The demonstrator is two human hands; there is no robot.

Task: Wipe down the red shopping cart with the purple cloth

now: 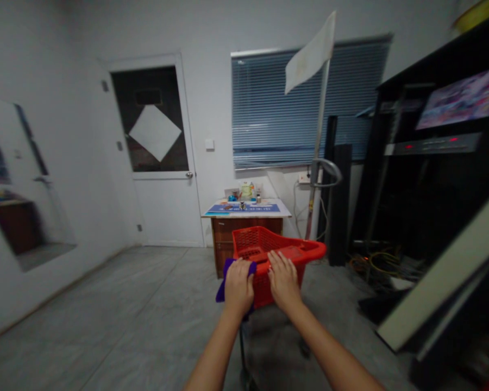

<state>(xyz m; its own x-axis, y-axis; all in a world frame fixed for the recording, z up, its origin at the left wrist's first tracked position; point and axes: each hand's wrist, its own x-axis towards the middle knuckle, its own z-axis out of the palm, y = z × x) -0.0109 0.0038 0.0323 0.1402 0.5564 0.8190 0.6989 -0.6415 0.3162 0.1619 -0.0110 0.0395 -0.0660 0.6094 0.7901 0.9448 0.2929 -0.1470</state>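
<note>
A small red plastic shopping cart (261, 239) with perforated basket walls stands before me on a dark, thin frame. My left hand (239, 290) is closed around a purple cloth (225, 279) at the near left edge of the cart. Part of the cloth hangs down below that hand. Beside it, my right hand (284, 279) lies on the cart's near red rim, its fingers stretched forward and slightly apart. The underside of the right palm and the cart's lower near side are partly hidden.
A wooden cabinet (248, 222) holding small items stands beyond the cart. Behind the cart's right side rises a pole with a white flag (309, 57). Equipment, cables (378, 263) and a leaning pale board (436, 282) occupy the right. A white door (167, 212) is at the back left.
</note>
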